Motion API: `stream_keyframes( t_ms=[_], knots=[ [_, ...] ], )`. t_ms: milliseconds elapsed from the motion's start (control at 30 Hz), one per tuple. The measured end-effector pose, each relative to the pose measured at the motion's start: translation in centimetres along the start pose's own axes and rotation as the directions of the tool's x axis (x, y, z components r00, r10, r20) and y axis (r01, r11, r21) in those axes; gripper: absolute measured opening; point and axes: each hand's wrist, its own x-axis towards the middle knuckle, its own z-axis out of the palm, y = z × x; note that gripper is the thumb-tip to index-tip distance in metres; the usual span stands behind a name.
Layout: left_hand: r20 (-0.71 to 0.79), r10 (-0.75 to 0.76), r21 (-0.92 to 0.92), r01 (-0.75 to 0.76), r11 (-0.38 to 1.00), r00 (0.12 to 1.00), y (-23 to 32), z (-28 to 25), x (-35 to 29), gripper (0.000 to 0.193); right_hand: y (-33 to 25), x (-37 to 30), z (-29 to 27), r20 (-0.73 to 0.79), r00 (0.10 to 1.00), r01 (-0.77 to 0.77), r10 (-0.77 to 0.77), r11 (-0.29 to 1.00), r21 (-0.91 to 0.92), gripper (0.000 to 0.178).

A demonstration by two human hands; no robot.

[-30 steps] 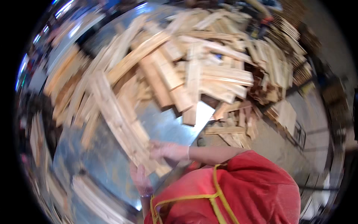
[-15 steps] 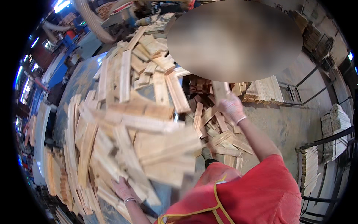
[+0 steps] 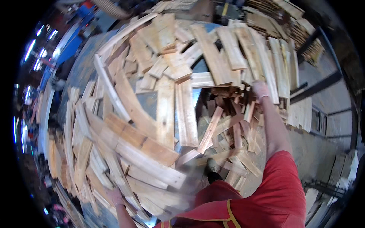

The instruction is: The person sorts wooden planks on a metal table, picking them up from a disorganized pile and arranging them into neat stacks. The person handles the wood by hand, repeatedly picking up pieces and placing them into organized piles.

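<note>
My right hand [image 3: 261, 90], in a pale glove, reaches far forward and is closed at the near end of a long wooden board [image 3: 249, 49]. That board lies among a row of boards at the back right. My left hand [image 3: 115, 197], also gloved, is low at the left, against the near ends of the boards [image 3: 125, 186] heaped on the table. Its fingers are blurred and partly lost among the wood. Between my hands spreads a loose heap of pale boards and short offcuts, with a wide brownish board [image 3: 140, 138] lying across it.
The blue-grey table [image 3: 81, 64] shows beneath the heap. More wood pieces [image 3: 228, 133] lie piled on the floor beside my shoe [image 3: 211, 165]. A dark metal rack [image 3: 323, 85] stands at the right. A ribbed hose [image 3: 112, 9] hangs at the back.
My right hand has moved right and a little forward with its board, now among the back-right row. My left hand has shifted slightly left and down. The view has turned.
</note>
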Motion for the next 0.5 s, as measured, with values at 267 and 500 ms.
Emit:
stream_keyframes(
  t_ms=[267, 500],
  knots=[
    [0.001, 0.097, -0.133, -0.096, 0.987, 0.995, 0.5, -3.3, -2.6, 0.066, -3.8, -6.2, -7.5, 0.093, 0.901, -0.24, 0.424, 0.308, 0.92, 0.057],
    [0.667, 0.225, -0.717, 0.694, -0.062, 0.71, -9.1, -5.0, -9.4, 0.051, -28.1, -30.0, -20.8, -0.111, 0.965, 0.06, -0.236, -0.214, 0.975, 0.067]
  ],
)
